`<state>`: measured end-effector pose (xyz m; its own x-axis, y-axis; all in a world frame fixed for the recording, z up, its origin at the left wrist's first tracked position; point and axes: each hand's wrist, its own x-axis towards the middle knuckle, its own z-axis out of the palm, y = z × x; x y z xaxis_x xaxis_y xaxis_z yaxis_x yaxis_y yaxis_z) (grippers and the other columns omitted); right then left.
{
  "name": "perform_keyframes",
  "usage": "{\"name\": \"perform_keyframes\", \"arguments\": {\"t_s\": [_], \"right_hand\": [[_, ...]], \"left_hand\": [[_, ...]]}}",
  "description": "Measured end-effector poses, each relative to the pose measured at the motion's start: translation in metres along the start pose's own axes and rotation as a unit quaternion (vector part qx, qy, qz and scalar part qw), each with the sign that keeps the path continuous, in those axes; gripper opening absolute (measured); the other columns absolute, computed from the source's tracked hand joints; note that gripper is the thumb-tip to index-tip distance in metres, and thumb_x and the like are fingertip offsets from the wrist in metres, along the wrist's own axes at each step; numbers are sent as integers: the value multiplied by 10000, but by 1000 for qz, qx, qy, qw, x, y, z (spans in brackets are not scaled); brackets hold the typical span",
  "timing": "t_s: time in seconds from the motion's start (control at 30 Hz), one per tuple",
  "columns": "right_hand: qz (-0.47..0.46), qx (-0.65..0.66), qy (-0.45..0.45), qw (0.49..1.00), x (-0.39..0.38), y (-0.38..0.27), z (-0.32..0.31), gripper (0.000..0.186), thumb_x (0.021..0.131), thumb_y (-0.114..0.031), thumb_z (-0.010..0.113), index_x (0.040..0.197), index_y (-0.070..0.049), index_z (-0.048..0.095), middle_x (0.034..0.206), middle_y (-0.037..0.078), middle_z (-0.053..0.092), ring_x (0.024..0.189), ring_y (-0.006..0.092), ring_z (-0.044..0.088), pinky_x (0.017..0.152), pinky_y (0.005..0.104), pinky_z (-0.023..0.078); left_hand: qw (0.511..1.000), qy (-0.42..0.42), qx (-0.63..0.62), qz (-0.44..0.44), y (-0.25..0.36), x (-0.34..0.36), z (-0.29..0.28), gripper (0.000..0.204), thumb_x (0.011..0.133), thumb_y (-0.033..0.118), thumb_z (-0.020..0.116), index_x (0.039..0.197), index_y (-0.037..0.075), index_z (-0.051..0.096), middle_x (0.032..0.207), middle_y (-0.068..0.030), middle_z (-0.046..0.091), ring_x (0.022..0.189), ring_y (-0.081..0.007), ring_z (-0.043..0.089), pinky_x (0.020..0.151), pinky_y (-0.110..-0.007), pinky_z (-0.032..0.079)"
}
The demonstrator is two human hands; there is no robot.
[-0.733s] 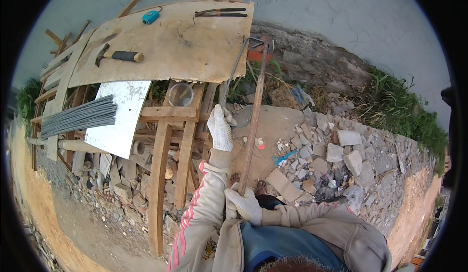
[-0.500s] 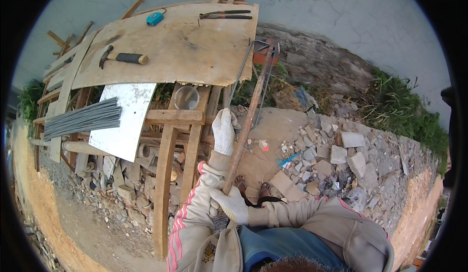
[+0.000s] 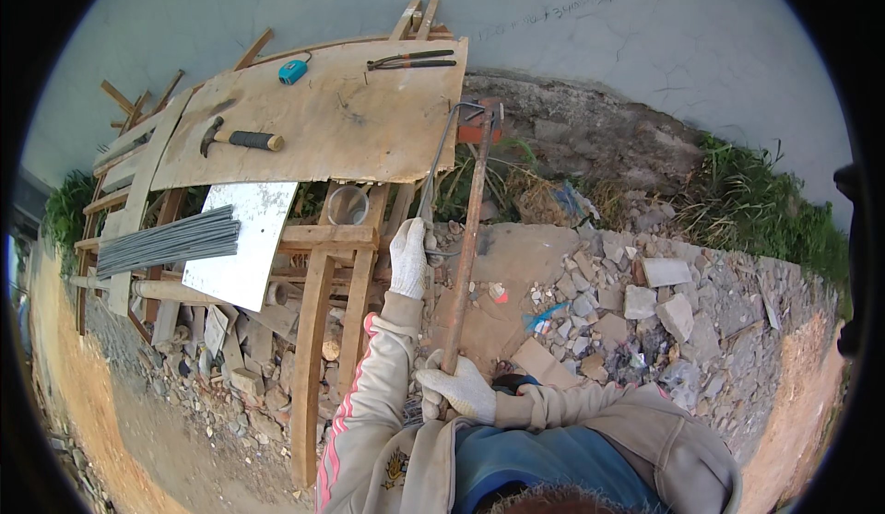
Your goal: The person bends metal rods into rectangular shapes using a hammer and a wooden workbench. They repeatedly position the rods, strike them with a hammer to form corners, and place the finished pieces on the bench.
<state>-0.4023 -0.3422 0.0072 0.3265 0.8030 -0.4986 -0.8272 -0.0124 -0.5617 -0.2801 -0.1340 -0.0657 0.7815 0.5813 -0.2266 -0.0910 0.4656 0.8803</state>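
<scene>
My left hand [image 3: 407, 258], in a white knit glove, is closed around a thin bent steel rod [image 3: 437, 159]. The rod runs up along the tabletop's right edge and bends at a red block [image 3: 475, 130]. A short piece of it shows to the right of that hand. In my gloved right hand [image 3: 458, 389], near my body, is the lower end of a long rusty metal bar [image 3: 469, 247]. The bar's far end meets the rod's bend at the block; how they engage there is too small to tell.
On the plywood top [image 3: 332, 118] lie a hammer [image 3: 241, 138], a teal tape measure [image 3: 293, 71] and pincers [image 3: 412, 59]. A bundle of steel rods [image 3: 171, 240] rests across a white board [image 3: 263, 270], near a clear plastic tub [image 3: 348, 205]. Rubble [image 3: 636, 302] covers the ground at right.
The bar has swung to a more upright angle, its far end moving left. The rod's side that showed right of the bar is no longer visible there. The whole view has shifted slightly.
</scene>
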Motion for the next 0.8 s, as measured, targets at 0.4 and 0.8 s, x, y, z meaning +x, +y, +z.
{"name": "perform_keyframes", "arguments": {"t_s": [0.4,0.8], "right_hand": [[-53,-76,-30,995,-84,-60,-79,205,1005,-83,738,1003,-65,534,669,40,587,534,158,605,506,304,489],[-249,-373,414,792,-93,-108,-306,200,983,-175,801,1024,-34,665,734,-1,617,586,96,574,517,276,453]], "left_hand": [[950,40,189,246,-7,-16,65,266,1125,261,580,1068,10,648,720,-71,592,644,-162,578,614,-337,468],[857,-20,455,240,-33,-166,25,199,1038,198,681,1139,27,697,832,-233,696,808,-407,741,691,-431,557]]}}
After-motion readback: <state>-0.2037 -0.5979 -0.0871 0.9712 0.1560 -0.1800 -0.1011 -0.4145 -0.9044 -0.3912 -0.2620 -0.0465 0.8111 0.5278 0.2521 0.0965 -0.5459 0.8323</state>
